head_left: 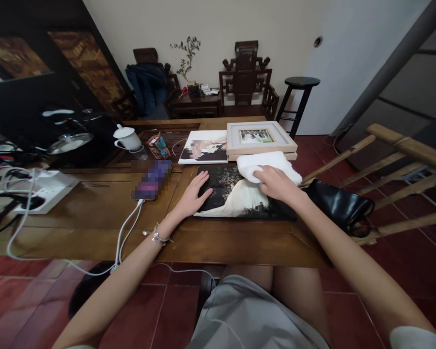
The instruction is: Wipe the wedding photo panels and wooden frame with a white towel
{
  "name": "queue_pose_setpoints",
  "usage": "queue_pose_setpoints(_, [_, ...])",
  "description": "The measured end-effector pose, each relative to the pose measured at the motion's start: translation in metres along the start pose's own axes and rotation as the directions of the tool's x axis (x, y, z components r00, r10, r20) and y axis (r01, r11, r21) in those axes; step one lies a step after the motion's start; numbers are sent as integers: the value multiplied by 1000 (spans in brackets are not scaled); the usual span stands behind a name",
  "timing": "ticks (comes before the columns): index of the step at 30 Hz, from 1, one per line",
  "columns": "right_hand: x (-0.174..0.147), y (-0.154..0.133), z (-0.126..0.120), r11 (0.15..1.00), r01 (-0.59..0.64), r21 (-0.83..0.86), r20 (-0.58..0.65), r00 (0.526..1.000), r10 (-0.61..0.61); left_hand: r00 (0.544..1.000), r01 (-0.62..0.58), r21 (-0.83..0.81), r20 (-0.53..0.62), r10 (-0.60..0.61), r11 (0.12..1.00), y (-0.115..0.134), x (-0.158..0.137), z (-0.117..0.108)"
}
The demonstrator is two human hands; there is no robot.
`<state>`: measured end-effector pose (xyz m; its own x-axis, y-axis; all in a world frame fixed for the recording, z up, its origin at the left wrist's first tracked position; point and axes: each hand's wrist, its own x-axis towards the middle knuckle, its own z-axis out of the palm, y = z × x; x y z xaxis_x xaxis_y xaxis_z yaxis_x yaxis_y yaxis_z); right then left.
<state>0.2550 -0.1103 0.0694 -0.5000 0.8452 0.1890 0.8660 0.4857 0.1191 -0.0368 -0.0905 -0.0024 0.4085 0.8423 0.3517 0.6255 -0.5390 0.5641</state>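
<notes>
A dark photo panel [236, 198] with a pale flowing dress on it lies flat at the table's front. My left hand [197, 194] rests on its left edge, fingers stretched out and holding nothing. A folded white cloth [276, 167] covers part of the panel's upper right. My right hand [276, 183] has its fingers closed on the cloth's near edge. Just behind the panel lie a white-edged photo print [203, 145] and a light wooden picture frame [261, 138], which sits on top of another piece.
On the wooden table [218, 242] left of the panel are a phone [152, 179] with white cables, a small carton [159, 147], a lidded white cup [128, 139] and a power strip [51, 191]. A black bag [339, 203] and a wooden chair [370, 140] stand close on the right.
</notes>
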Motion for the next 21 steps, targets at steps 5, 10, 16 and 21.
queue_pose_setpoints(5, [-3,-4,3,1000,3,-5,-9,1000,-3,1000,7,-3,-2,-7,1000,-1,0,0])
queue_pose_setpoints(10, [-51,-38,4,999,22,30,-16,1000,-21,1000,2,-4,-14,-2,1000,-2,0,2])
queue_pose_setpoints(16, [-108,-85,-9,991,77,110,41,996,-81,1000,-3,-18,-23,2,1000,0,1,2])
queue_pose_setpoints(21, [-80,-76,-10,992,39,117,115,992,-53,1000,-2,-11,-26,2,1000,-1,0,2])
